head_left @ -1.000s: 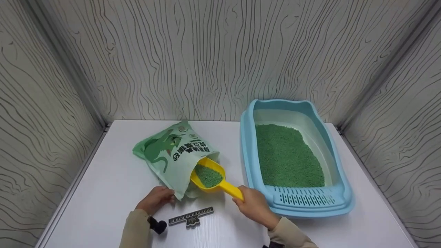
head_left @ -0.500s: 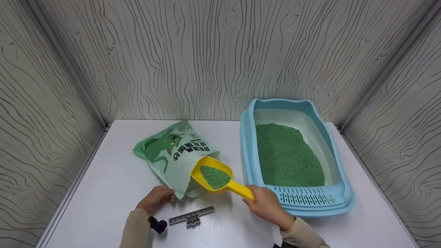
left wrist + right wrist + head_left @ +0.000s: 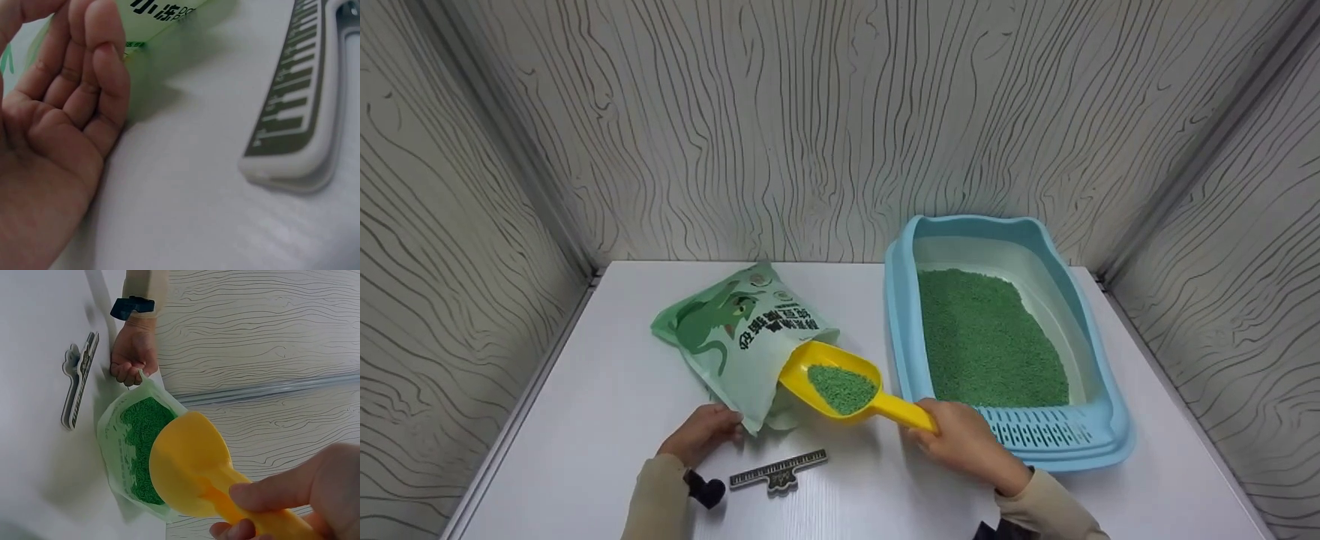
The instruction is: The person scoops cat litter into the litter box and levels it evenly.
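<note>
In the head view a yellow scoop (image 3: 831,381) carries a heap of green pellets (image 3: 842,388). My right hand (image 3: 962,445) grips its handle, and the scoop's front lip is at the mouth of the pale green cat litter bag (image 3: 750,337). The bag lies on its side, printed with a green cat. At its near corner my left hand (image 3: 703,433) pinches the edge of the opening. More green pellets (image 3: 147,439) show inside the bag in the right wrist view. Curled fingers (image 3: 107,73) of the left hand appear close up in the left wrist view.
To the right stands a light blue litter box (image 3: 911,330) with green pellets over its floor and a slotted front ledge. A clip with a piano-key pattern (image 3: 778,471) lies in front of the bag. Patterned wall panels (image 3: 810,135) enclose the white table (image 3: 592,360).
My right hand has drawn the loaded scoop rightward, mostly out of the bag's mouth. The left hand and the bag have stayed in place.
</note>
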Demonstrator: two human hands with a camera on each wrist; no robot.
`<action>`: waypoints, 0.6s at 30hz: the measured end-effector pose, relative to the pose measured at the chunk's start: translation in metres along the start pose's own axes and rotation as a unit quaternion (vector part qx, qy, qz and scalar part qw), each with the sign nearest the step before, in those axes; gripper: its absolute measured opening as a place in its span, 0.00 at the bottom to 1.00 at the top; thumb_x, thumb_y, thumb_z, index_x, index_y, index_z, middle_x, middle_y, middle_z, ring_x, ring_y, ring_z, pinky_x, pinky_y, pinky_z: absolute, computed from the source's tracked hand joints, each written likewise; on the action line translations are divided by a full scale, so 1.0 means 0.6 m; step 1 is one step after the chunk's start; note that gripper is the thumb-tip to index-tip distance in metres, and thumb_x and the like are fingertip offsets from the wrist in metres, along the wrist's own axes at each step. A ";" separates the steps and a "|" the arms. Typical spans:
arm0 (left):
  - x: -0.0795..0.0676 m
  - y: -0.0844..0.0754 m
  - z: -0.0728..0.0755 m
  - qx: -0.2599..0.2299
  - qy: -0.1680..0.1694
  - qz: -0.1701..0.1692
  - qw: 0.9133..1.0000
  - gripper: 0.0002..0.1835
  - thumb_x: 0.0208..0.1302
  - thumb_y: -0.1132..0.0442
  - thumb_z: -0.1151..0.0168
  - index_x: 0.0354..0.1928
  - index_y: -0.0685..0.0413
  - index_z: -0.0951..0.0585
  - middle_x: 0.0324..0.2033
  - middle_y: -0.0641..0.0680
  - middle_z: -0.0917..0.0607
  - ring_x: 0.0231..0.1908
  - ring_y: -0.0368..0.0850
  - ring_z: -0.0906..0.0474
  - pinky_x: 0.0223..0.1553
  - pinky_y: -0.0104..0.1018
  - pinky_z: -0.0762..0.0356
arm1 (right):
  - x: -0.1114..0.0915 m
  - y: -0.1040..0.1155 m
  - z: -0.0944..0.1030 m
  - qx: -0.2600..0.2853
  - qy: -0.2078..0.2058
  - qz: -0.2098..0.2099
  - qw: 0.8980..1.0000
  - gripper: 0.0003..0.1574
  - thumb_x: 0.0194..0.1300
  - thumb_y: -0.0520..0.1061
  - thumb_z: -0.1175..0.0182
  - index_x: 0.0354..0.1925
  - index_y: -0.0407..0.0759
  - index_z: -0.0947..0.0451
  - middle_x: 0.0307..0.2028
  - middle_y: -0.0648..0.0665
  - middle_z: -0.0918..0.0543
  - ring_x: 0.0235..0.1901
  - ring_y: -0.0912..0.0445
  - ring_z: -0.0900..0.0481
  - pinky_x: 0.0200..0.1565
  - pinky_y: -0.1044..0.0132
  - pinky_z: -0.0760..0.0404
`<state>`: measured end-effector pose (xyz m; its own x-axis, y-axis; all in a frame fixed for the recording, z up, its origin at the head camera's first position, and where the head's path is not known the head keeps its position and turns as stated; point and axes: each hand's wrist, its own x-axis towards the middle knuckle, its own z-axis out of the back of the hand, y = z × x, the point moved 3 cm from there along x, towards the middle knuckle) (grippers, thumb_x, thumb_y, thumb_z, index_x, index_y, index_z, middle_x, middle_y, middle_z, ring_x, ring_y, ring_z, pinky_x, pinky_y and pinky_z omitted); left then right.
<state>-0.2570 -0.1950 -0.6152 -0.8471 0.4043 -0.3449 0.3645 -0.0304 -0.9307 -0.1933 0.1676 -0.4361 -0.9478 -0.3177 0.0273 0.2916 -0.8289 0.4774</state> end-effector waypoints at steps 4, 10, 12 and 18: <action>0.000 0.001 0.001 0.003 -0.008 0.008 1.000 0.05 0.59 0.59 0.43 0.31 0.50 0.20 0.24 0.41 0.20 0.30 0.35 0.23 0.41 0.30 0.24 | -0.004 -0.004 0.014 0.002 0.015 -0.003 1.000 0.14 0.54 0.44 0.37 0.38 0.37 0.21 0.23 0.47 0.22 0.20 0.61 0.36 0.23 0.72 0.38; 0.000 0.000 0.002 0.002 -0.007 0.006 1.000 0.05 0.60 0.60 0.44 0.31 0.50 0.20 0.24 0.41 0.19 0.31 0.35 0.22 0.41 0.29 0.23 | -0.009 -0.011 0.035 0.003 0.029 -0.004 1.000 0.15 0.55 0.45 0.37 0.40 0.38 0.21 0.24 0.48 0.22 0.20 0.62 0.37 0.23 0.72 0.38; -0.001 -0.002 0.001 -0.002 -0.001 0.001 1.000 0.06 0.61 0.61 0.45 0.31 0.50 0.20 0.24 0.42 0.19 0.30 0.35 0.22 0.41 0.29 0.23 | -0.011 -0.013 0.041 0.009 0.032 -0.003 0.999 0.16 0.55 0.45 0.37 0.40 0.37 0.21 0.23 0.49 0.23 0.19 0.62 0.37 0.23 0.72 0.38; -0.014 -0.021 -0.011 -0.004 0.006 -0.006 1.000 0.08 0.62 0.65 0.47 0.28 0.49 0.20 0.23 0.42 0.19 0.30 0.35 0.23 0.42 0.31 0.24 | -0.015 -0.018 0.055 0.018 0.040 -0.008 0.999 0.18 0.55 0.47 0.37 0.41 0.36 0.22 0.22 0.49 0.24 0.19 0.62 0.37 0.22 0.73 0.38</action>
<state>-0.2518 -0.1920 -0.6000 -0.8473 0.4149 -0.3315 0.3566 -0.0181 -0.9341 -0.1921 0.1944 -0.4124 -0.9386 -0.3416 -0.0495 0.2706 -0.8173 0.5087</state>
